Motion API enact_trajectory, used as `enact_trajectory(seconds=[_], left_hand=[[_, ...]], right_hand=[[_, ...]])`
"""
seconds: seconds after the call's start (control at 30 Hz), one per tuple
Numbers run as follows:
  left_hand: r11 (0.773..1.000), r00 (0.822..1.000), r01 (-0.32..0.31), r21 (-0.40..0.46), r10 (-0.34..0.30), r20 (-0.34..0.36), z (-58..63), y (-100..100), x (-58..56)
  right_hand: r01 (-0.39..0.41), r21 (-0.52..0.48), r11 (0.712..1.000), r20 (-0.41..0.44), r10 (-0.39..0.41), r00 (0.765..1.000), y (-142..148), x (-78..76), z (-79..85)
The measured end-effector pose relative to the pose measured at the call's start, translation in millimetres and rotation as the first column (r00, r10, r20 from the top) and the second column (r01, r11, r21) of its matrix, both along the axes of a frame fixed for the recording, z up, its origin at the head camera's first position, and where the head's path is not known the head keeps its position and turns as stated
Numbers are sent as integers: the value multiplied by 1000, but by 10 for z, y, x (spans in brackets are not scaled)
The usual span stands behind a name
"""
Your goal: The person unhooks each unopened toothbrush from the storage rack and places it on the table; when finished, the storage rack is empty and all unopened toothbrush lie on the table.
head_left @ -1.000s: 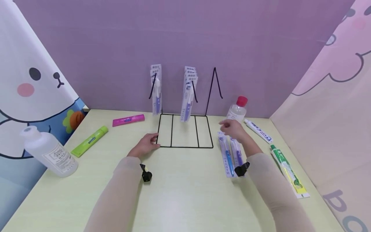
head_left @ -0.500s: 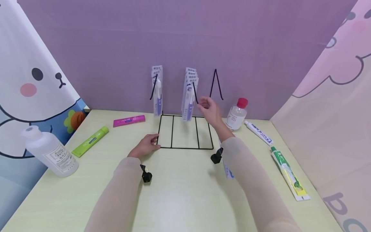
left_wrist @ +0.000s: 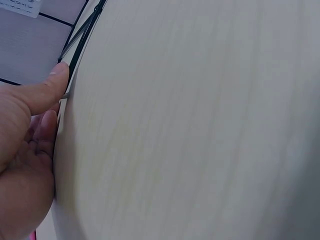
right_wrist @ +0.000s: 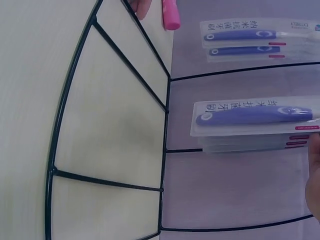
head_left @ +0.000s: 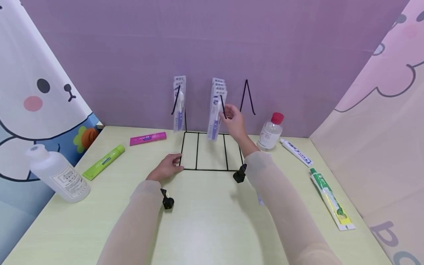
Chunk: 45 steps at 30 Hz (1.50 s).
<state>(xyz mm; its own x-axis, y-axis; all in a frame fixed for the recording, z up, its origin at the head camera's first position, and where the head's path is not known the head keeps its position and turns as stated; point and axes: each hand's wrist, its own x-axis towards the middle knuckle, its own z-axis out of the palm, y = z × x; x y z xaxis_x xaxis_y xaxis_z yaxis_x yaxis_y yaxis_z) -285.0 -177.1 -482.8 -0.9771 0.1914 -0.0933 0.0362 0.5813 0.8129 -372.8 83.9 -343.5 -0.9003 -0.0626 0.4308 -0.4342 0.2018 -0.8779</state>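
The pale table (head_left: 198,221) is the biggest part of it, and the black wire rack (head_left: 212,170) stands near the back. The rack looks light to me, so I think one small bump could make it slide or tip. The person's left hand (head_left: 166,167) helps with that. It pinches the rack's left side by the front corner, thumb on the wire. That grip is best held steady and low, with no lifting.

The right hand (head_left: 233,121) is up at the front of the middle toothbrush packs (head_left: 214,121). Its fingers are bent and right beside the packs and the hook. I can't tell if they are pinching a pack or the hook, or nothing at all. The packs hang one behind another on the rack, and the front one covers most of the others. More toothbrush packs hang to the left (head_left: 180,114), well apart from the right hand.

I would touch just the front pack, by its edge, and move it straight along the wire. Pulling sideways might bend the plastic or swing the whole bunch. The smallest bit is the tip of the middle hook (head_left: 222,105). It slants down at the front, so a pack there could slip off. Go slowly there, and let go gently.
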Motion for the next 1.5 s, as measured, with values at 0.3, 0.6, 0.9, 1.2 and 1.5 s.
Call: enact_trajectory(seconds=[0.3, 0.6, 0.9, 1.2, 1.5], left_hand=[[1000, 998, 27, 2, -27, -49, 40, -13, 47], [1000, 1000, 14, -4, -15, -21, 8, -10, -2], [1000, 1000, 5, -24, -6, -14, 45, -8, 15], [1000, 1000, -3, -2, 3, 17, 41, 2, 15], [1000, 1000, 11, 4, -11, 12, 53, 12, 17]], right_hand=[[-103, -180, 978, -75, 91, 993, 121, 255, 169], [-118, -213, 970, -18, 117, 993, 388, 331, -3], [-121, -74, 990, 359, 140, 923, 734, 696, -283], [-202, -82, 976, 676, 203, 708, 975, 1133, -788], [-269, -59, 961, 798, 207, 566, 1050, 1376, -960]])
